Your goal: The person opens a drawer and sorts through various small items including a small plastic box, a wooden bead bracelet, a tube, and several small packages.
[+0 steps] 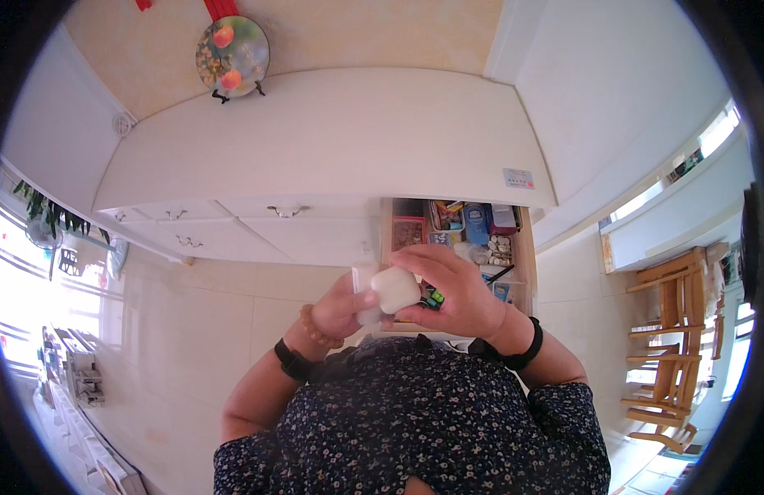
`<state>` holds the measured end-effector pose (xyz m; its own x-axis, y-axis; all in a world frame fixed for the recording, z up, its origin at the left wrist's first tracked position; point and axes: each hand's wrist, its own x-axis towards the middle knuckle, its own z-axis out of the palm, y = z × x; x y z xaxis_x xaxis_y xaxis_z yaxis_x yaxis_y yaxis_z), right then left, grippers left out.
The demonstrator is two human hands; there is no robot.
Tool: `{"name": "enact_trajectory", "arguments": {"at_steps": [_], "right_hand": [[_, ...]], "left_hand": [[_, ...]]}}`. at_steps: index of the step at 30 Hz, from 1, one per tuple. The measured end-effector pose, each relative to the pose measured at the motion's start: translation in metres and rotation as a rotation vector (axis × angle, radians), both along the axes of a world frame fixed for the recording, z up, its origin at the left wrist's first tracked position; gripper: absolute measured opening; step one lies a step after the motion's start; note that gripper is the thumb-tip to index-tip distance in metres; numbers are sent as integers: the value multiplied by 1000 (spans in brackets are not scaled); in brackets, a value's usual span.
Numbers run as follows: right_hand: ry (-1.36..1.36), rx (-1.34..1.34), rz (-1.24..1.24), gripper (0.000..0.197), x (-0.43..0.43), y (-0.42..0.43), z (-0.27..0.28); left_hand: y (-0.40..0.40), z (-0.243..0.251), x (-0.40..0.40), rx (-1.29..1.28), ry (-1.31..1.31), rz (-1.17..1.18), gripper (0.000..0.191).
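Observation:
In front of my body, my left hand (pixel 341 303) holds a pale translucent plastic container (pixel 363 278). Its thumb lies against the left edge of a small white case with rounded corners (pixel 395 289). My right hand (pixel 459 288) curves around that case from the right, with fingers at its upper edge and thumb at its lower edge. Behind both hands, an open drawer (pixel 528 260) holds a blue package (pixel 476 224), a tray of small white-capped bottles (pixel 499 249), a red-edged box (pixel 409 232) and small green items (pixel 436 298). My hands hide part of the drawer.
The drawer belongs to a white cabinet (pixel 332 136) with metal handles (pixel 288 211). A decorative plate with a fruit picture (pixel 233 55) stands on its top in a black stand. Wooden chairs (pixel 669 340) are at the far right. A plant (pixel 54 210) is at the left.

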<state>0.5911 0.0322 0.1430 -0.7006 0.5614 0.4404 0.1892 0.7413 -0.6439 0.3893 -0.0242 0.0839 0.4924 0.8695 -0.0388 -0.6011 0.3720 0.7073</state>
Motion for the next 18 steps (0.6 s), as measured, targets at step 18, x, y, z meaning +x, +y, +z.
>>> {"name": "enact_trajectory", "arguments": {"at_steps": [18], "right_hand": [[-40,-4,10,51,-8,9,3]], "left_hand": [[11,4,2,14,-77,33,61]]}}
